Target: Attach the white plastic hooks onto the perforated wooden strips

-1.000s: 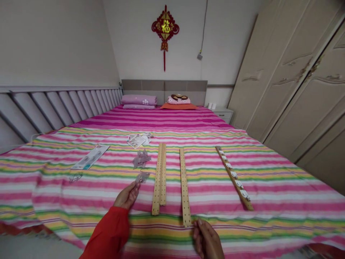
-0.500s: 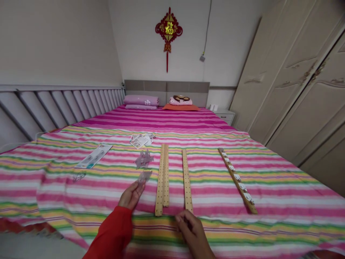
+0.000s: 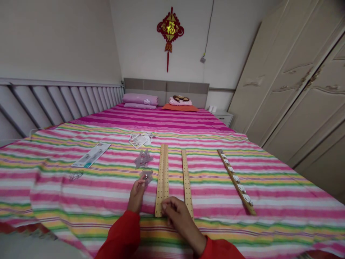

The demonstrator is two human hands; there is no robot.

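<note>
The doubled wooden strip lies flat on the striped bedsheet, its long axis running straight away from the person, its near end right at the right hand. That hand is the nearer of the two. Its fingers curl narrowly over the strip's near end from the right, but they hide the contact, so whether they grip it or only rest on it is hard to tell. The left hand stands just left of the strip, not touching it, with its fingertips in a narrow pinch on a small clear bag. A second clear bag lies farther out, in line with the first. A single perforated strip lies just right of the doubled one, nearly parallel, and the right wrist crosses above its near end. Well to the right, a hook strip with white round hooks lies at a slant. To the left are a card packet and, farther out, loose papers. Red sleeves cover both forearms
</note>
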